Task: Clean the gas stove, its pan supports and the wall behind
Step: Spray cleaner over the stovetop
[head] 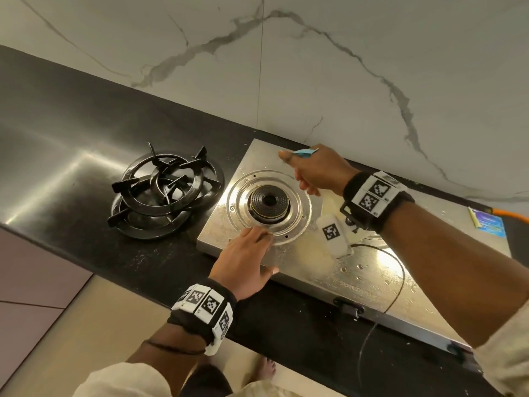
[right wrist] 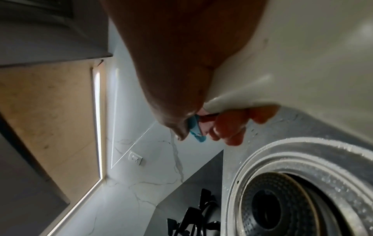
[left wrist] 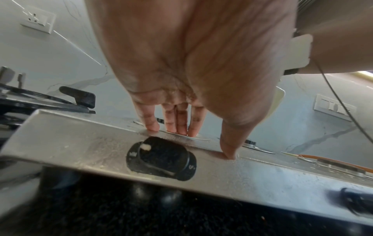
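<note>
Bracing the wet, slippery steel stove (head: 357,270), left hand (head: 246,260) is pressing straight fingers beside the burner; right hand (head: 317,170) is gripping a spray bottle (right wrist: 292,63), best held at its neck.

Black countertop (head: 71,116), beige floor (head: 114,325)

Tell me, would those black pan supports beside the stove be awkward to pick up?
Probably stiff and heavy for their size: the pan supports look like thick dark metal rings with prongs. They lie stacked and interlocked, so lifting one may drag or rattle the other. Their glossy sheen and the droplets on the stove hint they could be slippery.
</note>
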Available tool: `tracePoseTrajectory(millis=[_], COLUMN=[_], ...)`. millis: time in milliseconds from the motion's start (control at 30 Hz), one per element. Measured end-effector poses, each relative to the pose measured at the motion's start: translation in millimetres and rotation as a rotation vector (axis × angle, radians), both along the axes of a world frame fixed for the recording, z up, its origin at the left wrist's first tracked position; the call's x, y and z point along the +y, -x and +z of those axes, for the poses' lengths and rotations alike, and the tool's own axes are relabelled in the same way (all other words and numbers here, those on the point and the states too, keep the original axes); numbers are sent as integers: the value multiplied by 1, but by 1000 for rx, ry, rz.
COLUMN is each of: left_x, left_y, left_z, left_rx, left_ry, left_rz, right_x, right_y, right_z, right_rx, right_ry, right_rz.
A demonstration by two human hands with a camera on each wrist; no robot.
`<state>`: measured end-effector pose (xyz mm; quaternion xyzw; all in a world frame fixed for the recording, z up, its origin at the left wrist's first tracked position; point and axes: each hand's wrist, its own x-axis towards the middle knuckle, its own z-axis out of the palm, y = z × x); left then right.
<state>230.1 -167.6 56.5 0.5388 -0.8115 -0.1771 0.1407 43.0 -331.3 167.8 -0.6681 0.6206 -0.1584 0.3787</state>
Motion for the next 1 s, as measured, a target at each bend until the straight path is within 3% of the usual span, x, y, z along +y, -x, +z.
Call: tracePoseTrajectory(millis=[167, 333, 467, 633, 1000], left_x=[1, 1, 0, 0, 0], left_y=[0, 0, 0, 0, -1], left_z=[0, 2, 1, -1, -2], left_rx=[10, 7, 7, 8, -4], left_ry=[-7, -18, -23, -14, -35], left_rz=[7, 4, 0, 6, -2], right_x=[-16, -16, 6, 46, 148], right_y=[10, 61, 105, 127, 109], right_z=[-7, -1, -2, -5, -7], right_rx=[-88, -98, -39, -39, -118], right_ry=[-8, 1, 137, 99, 54], right_rz=[-84, -316, -456, -446, -408])
